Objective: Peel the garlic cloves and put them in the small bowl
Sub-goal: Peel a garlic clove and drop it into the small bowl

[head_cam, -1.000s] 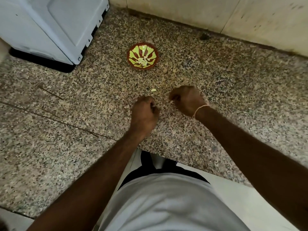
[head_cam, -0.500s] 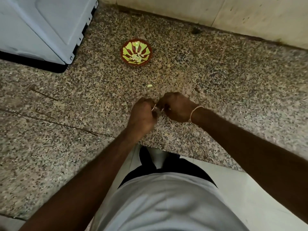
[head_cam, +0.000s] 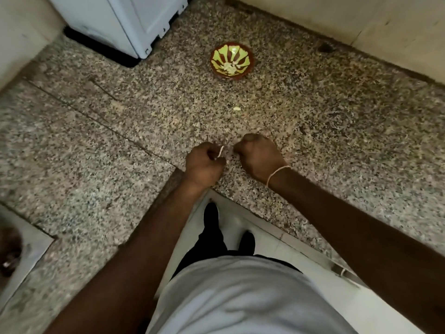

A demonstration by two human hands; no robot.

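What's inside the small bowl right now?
The small bowl holds a small pile of pale pieces, probably peeled garlic, low in its middle. Anything beneath that pile is hidden.

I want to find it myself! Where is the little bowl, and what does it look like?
Start at the big white appliance at the back of the speckled stone counter. Just right of it, near the wall, sits the small bowl. It is the only round, brightly coloured thing there: brown with yellow-green petal stripes, pale pieces inside.

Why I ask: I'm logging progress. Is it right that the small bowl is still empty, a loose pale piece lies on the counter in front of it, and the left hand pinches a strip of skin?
Not quite. The head view shows the small bowl already holds pale peeled cloves, so it is not empty. The rest stands: a loose pale piece lies on the counter, and the left hand pinches a strip of skin.
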